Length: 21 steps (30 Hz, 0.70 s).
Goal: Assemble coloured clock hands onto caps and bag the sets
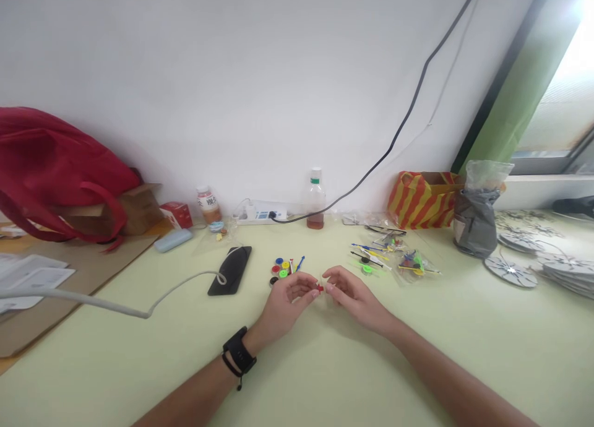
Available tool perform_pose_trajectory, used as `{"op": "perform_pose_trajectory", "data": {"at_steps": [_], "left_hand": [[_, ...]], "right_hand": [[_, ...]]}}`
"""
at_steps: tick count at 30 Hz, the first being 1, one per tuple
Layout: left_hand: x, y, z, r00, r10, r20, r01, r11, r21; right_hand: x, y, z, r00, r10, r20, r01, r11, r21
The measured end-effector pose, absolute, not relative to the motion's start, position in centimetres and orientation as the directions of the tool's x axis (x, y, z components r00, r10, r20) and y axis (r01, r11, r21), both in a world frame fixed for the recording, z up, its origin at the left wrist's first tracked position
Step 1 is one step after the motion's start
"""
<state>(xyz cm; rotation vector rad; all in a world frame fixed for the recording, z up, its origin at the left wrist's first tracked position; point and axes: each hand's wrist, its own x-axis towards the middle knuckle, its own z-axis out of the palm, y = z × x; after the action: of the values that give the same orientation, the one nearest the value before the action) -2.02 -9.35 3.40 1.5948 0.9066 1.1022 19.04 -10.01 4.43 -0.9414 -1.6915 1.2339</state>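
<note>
My left hand (290, 300) is closed in a pinch around a small red plastic piece (320, 288), which shows at its fingertips. My right hand (356, 300) faces it with curled fingers, its thumb and fingertips close to the red piece. Whatever the right fingertips hold, if anything, is hidden or too small to name. Just beyond the left hand lie several coloured round discs (275, 270), with a blue arrow-shaped pointer (301, 263) beside them. Behind the right hand are loose coloured pointers (371, 254) and a green disc (366, 270).
A black phone-like slab (231, 271) with a cable lies left. Clear bags of parts (415, 266) lie right. At the wall stand a bottle (316, 201), a power strip (264, 213) and a striped bag (420, 198). Grey discs (510, 272) are far right, a red bag (55, 173) far left.
</note>
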Motion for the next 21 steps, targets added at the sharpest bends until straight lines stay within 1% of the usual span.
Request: {"op": "perform_pose_trajectory", "data": {"at_steps": [6,12,14,16,18,21], "left_hand": [[-2.1,-9.4,3.4,0.314,0.917,0.248,0.074,-0.284,0.956],[-1.9,-9.6,3.3,0.356,0.904,0.236,0.068,-0.277,0.959],[-1.9,-9.7,3.3,0.353,0.902,0.248,0.095,-0.299,0.95],[-2.0,-9.8,3.3,0.303,0.91,0.285,0.175,-0.347,0.922],[-2.1,-9.7,3.3,0.242,0.914,0.327,0.263,-0.386,0.884],[-2.3,-9.6,3.3,0.198,0.914,0.353,0.329,-0.401,0.855]], "right_hand": [[18.7,-10.2,4.3,-0.44,0.881,0.172,0.092,0.234,-0.968],[18.6,-9.8,3.6,-0.412,0.893,0.184,0.052,0.224,-0.973],[18.7,-9.6,3.7,-0.4,0.894,0.203,0.077,0.253,-0.964],[19.1,-9.5,4.1,-0.347,0.903,0.255,0.166,0.327,-0.93],[19.8,-9.4,4.6,-0.263,0.896,0.358,0.292,0.427,-0.856],[21.1,-9.1,5.5,-0.165,0.826,0.538,0.43,0.552,-0.715]]}}
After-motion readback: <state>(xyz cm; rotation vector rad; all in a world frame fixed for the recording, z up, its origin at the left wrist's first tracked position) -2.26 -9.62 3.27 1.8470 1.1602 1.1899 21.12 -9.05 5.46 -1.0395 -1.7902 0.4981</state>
